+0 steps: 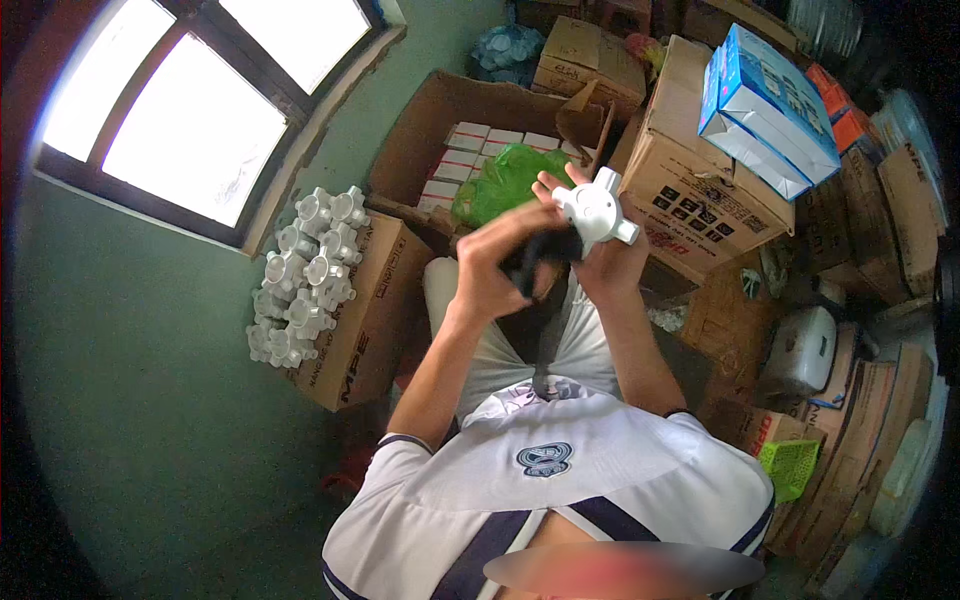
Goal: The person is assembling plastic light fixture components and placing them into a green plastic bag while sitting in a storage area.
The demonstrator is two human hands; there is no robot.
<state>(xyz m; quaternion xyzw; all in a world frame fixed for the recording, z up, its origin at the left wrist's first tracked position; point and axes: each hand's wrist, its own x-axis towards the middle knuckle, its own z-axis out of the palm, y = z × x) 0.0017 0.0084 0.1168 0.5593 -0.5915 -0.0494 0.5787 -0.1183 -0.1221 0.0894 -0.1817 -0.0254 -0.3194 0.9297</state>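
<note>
A white round junction box (596, 212) with short pipe stubs rests in my right hand (615, 265), its fingertips showing past the far side. Close beside it, my left hand (487, 262) is closed round a dark, soft-looking black thing (548, 255), smeared by motion, so its kind is unclear. The black thing reaches the near edge of the junction box; whether they touch I cannot tell. Off to the left, several similar white junction boxes (305, 275) are piled on top of a cardboard box (365, 310).
Ahead stands an open carton (400, 130) holding small white boxes (455, 165) and a green plastic bag (510, 180). A large cardboard box (690, 170) bears a blue-and-white carton (770, 110). At the right are a white appliance (800, 350) and a green basket (788, 470).
</note>
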